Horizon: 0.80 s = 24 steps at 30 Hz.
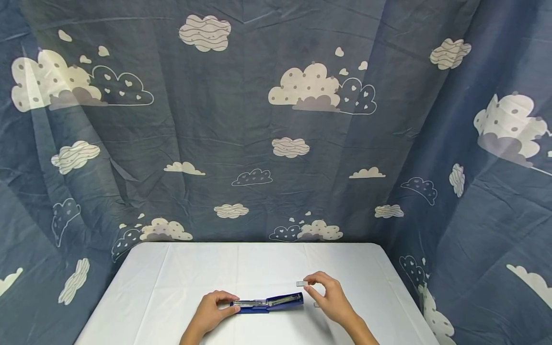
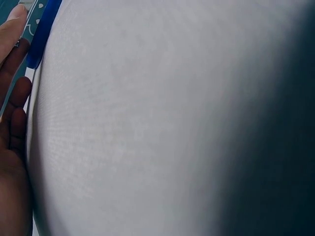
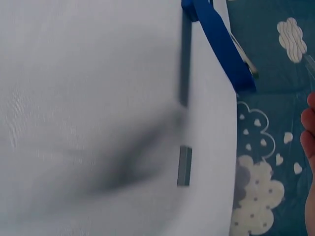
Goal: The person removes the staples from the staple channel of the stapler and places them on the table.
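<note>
A blue stapler [image 1: 254,310] lies lengthwise on the white table, opened out so that its metal channel shows. My left hand [image 1: 207,314] grips its left end between thumb and fingers. In the left wrist view, the blue end of the stapler [image 2: 43,34] shows beside the fingers. Past the stapler's right end, my right hand [image 1: 331,297] pinches a small grey strip of staples [image 1: 301,283] above the table. Another grey staple strip [image 3: 184,166] lies on the cloth under the right hand, mostly hidden by it in the head view.
The white-covered table [image 1: 194,268] has rounded far corners. A dark blue curtain [image 1: 224,120] with a cloud print hangs behind it and along both sides.
</note>
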### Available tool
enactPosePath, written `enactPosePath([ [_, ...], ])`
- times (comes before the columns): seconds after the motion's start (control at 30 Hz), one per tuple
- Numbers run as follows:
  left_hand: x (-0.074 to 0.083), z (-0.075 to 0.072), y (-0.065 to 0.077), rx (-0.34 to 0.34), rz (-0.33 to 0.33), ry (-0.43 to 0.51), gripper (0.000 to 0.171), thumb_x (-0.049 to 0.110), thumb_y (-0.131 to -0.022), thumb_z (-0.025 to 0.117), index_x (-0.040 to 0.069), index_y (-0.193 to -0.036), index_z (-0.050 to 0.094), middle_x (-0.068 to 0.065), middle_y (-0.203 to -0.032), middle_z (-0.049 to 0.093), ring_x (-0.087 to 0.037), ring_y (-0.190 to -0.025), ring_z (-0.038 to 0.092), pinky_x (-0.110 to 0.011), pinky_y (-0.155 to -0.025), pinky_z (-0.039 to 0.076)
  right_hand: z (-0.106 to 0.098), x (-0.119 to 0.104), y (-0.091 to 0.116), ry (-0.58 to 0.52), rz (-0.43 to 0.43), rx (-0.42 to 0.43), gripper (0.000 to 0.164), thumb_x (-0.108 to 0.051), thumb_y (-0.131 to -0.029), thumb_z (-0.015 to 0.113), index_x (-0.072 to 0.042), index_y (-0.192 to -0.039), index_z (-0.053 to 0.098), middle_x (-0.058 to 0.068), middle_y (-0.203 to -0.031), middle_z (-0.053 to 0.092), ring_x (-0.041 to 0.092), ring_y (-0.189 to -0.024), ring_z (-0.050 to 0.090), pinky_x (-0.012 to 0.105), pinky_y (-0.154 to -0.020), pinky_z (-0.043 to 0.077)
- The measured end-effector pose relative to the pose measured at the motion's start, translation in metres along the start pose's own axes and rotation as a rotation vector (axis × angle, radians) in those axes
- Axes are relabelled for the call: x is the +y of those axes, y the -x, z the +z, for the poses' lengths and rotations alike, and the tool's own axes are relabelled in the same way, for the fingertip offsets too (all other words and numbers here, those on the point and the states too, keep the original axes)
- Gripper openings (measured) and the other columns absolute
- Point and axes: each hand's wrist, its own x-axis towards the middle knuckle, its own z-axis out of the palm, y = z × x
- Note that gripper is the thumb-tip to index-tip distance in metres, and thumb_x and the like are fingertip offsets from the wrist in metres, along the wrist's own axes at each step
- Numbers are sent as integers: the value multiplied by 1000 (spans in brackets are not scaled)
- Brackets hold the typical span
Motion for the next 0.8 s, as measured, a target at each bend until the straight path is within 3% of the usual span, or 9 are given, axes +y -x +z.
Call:
enactPosePath([
  [0.2, 1, 0, 0, 4, -3, -10, 21, 49, -82, 84, 38, -99, 79, 23, -100, 74, -1, -100, 63, -35, -94, 51, -15, 9, 2, 10, 13, 30, 15, -16, -90, 80, -18, -105, 76, -18, -96, 69, 7, -90, 64, 30, -81, 55],
  [0.53, 4, 0, 2, -4, -6, 4, 21, 48, -83, 83, 37, -100, 79, 23, -100, 74, -2, -101, 64, -35, -95, 50, -33, 25, 11, 46, 74, 53, 16, -15, -91, 80, -23, -104, 76, -20, -96, 68, 2, -90, 62, 29, -82, 55],
  [0.8, 3, -1, 2, -1, -4, -2, 23, 50, -82, 83, 37, -100, 79, 22, -101, 74, -4, -101, 64, -34, -94, 50, -40, 39, 16, 84, 47, 85, 16, -14, -91, 80, -22, -104, 76, -16, -96, 69, 1, -89, 61, 28, -80, 54],
])
